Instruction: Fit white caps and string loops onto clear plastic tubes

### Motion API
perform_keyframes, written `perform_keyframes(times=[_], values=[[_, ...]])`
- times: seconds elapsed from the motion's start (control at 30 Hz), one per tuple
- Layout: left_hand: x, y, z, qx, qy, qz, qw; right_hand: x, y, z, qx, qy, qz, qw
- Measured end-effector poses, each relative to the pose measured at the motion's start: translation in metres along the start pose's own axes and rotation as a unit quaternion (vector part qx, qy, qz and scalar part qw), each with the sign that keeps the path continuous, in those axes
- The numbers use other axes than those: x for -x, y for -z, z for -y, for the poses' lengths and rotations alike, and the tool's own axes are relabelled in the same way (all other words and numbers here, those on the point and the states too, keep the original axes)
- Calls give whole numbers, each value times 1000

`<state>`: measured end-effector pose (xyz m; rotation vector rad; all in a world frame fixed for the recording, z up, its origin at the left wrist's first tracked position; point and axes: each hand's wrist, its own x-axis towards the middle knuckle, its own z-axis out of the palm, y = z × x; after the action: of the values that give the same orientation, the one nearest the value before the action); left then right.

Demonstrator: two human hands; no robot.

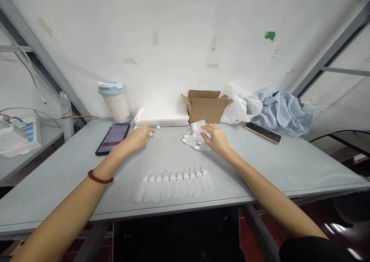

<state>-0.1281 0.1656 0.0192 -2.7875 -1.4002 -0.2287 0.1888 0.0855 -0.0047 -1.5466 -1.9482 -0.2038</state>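
My left hand (pixel 139 137) reaches across the grey table (pixel 260 165) and pinches a small white piece (pixel 151 133) near a flat white stack (pixel 162 119). My right hand (pixel 215 138) rests with curled fingers on a loose pile of small clear plastic bottles (pixel 194 135), gripping one of them. Nearer to me, several of the same bottles lie side by side in a neat row (pixel 175 183). A red bead bracelet (pixel 100 178) circles my left wrist.
A black phone (pixel 113 138) with a lit screen lies left of my left hand. A lidded cup (pixel 115 100), an open cardboard box (pixel 206 106), a white plastic bag (pixel 241 106), blue cloth (pixel 283 110) and a second phone (pixel 262 132) line the back. A power strip (pixel 17 135) sits far left.
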Motion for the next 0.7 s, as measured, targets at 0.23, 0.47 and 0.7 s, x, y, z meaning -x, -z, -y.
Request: perform_keyframes(times=[0.23,0.47,0.7], values=[[-2,-17,10,0,-28,-13,1000,-1,12,8,18,7,-1,1000],[-1,-20,7,-14,-14,2,1000,0,54,36,-140,-33,47,988],[-1,-17,3,-23,20,19,999,5,87,38,-219,-48,480,848]])
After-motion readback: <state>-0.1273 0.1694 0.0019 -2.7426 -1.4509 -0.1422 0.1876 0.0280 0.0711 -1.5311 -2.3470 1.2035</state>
